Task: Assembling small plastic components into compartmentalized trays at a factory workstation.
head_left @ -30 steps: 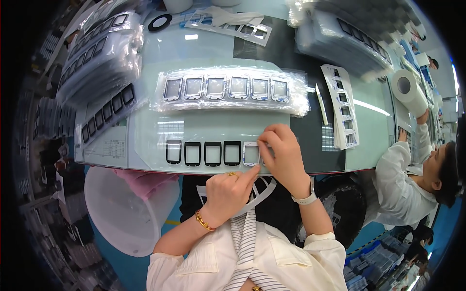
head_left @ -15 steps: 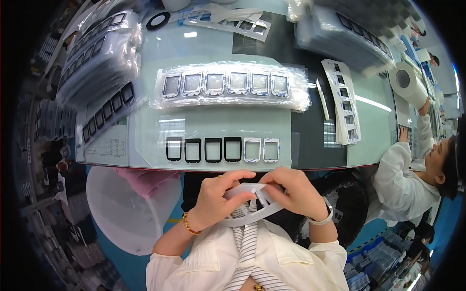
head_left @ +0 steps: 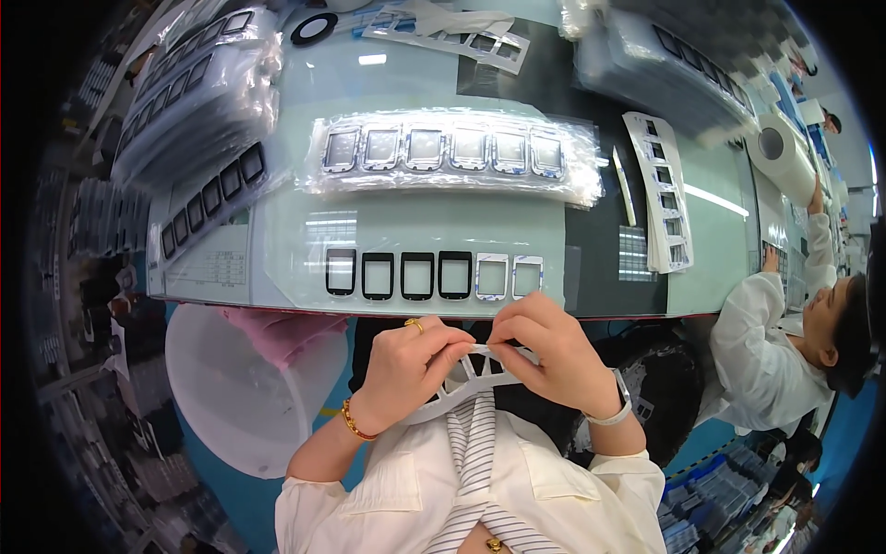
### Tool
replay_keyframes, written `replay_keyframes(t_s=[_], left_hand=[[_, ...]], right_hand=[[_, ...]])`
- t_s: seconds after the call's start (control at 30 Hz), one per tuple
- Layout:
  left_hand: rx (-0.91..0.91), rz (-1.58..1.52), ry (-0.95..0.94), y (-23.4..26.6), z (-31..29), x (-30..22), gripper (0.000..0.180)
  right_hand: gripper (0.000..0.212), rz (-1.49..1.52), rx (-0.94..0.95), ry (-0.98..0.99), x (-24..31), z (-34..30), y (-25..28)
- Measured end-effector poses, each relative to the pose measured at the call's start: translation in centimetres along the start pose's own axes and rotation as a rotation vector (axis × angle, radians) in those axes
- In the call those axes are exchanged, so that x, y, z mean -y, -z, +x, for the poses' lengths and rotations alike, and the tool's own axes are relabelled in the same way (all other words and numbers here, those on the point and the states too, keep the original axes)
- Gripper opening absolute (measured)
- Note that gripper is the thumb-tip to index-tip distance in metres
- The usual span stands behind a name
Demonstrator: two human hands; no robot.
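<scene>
Between my hands, just below the table's front edge, is a white die-cut strip [head_left: 450, 399] with window openings, bent and slanting down to the left. My left hand [head_left: 397, 369] pinches its upper edge with thumb and forefinger. Right beside those fingertips, my right hand [head_left: 554, 355] pinches the same edge. On the table in front lies a row of small rounded frames: several black ones [head_left: 417, 295] at the left and two white-backed frames [head_left: 491, 296] at the right. The white frame at the row's end is closest to my right hand.
Behind the row lies a clear-wrapped pack of frames [head_left: 452, 187]. Wrapped stacks [head_left: 203, 102] stand far left and far right [head_left: 637, 74]. A slim knife [head_left: 624, 189] lies beside white windowed strips [head_left: 657, 198]. A co-worker [head_left: 775, 323] sits at right; a white bin [head_left: 249, 415] stands lower left.
My hands have come together at the strip's upper edge, with fingertips now side by side. The strip has opened out and its windows show more. The view has shifted slightly.
</scene>
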State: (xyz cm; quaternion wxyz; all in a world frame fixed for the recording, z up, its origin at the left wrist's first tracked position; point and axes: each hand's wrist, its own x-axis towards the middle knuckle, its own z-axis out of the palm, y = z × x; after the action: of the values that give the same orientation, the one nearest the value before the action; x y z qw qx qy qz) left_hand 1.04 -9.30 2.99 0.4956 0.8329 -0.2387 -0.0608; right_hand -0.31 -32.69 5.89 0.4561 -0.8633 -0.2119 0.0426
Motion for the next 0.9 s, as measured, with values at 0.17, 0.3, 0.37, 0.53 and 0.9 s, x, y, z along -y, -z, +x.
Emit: replay_keyframes(t_s=[0.17,0.3,0.37,0.53,0.9], left_hand=[[-0.125,0.170,0.062,0.7,-0.7,2.0,0.010],[-0.112,0.157,0.047,1.2,-1.1,2.5,0.009],[-0.120,0.179,0.003,1.1,-0.8,2.3,0.008],[-0.162,0.307,-0.131,0.9,-0.3,3.0,0.012],[-0.185,0.398,-0.150,0.7,-0.3,3.4,0.017]], right_hand=[[0.013,0.090,-0.043,0.064,2.5,0.6,0.9],[0.011,0.149,-0.191,0.063,1.8,1.8,1.4],[0.005,0.179,-0.346,-0.106,-0.2,3.2,0.0],[0.009,0.195,-0.361,-0.163,-3.1,5.1,-2.1],[0.009,0.108,-0.315,-0.194,-3.8,5.6,-3.4]])
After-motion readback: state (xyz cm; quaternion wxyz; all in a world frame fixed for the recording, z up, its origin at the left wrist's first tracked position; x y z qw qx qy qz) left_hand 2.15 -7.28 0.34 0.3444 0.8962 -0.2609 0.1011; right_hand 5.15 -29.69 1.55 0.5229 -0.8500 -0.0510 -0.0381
